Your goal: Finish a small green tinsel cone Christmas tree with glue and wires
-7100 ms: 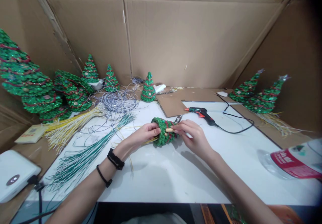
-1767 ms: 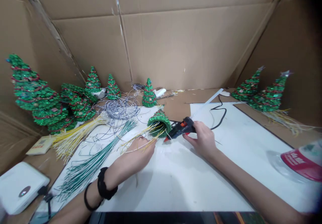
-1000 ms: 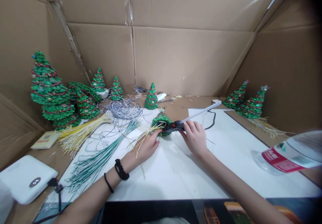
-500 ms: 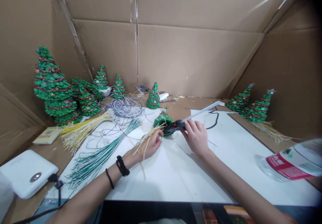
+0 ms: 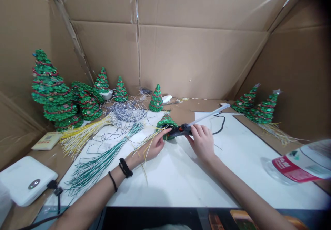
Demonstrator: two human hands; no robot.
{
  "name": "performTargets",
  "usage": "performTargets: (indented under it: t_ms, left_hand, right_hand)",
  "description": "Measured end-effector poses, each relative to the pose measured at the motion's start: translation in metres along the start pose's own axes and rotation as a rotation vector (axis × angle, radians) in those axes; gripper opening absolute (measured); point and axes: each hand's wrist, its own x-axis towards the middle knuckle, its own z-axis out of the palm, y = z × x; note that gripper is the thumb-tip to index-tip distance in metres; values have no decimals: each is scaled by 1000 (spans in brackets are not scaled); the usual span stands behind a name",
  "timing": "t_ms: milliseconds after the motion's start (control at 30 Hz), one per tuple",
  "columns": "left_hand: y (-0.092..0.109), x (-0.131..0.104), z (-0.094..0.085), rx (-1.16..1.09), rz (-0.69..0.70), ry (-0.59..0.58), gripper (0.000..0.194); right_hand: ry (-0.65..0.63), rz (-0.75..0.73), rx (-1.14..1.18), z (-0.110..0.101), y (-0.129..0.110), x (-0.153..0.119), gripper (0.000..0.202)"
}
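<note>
White board [image 5: 178,181] — above it a black glue gun [image 5: 185,129], grasped by the right hand [image 5: 203,142], front end at the open base of a green tree [image 5: 166,120] lying tipped over; left hand [image 5: 155,147] at that opening, grip not discernible; yellow-and-white wires [image 5: 146,143] across it.

Left of the glue gun [image 5: 184,131] lies a wire bundle [image 5: 104,159] (wire coil [image 5: 128,112] behind it), right, the bottle [image 5: 294,169].

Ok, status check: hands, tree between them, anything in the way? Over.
Right hand: grip on glue gun, tip hidden. Tree tipped over; left hand at its open base. Yellow and white strands lie across left hand.
</note>
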Motion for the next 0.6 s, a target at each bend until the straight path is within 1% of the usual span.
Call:
performTargets:
  t_ms: [100, 200, 400, 500, 600]
  left_hand:
    - [-1, 1, 1, 0, 45, 45, 50]
    - [0, 1, 0, 11, 59, 45, 53]
    - [5, 4, -3, 72, 27, 38, 58]
    - [1, 4, -3, 120, -16, 43, 63]
    - [-4, 5, -3, 136, -11, 40, 65]
  right_hand:
    - [-8, 17, 19, 1, -1, 0, 20]
    - [-13, 18, 33, 3, -1, 1, 20]
    - [15, 15, 50, 1, 0, -1, 18]
    - [38, 10, 75, -4, 2, -3, 16]
    - [72, 7, 128, -11, 5, -6, 21]
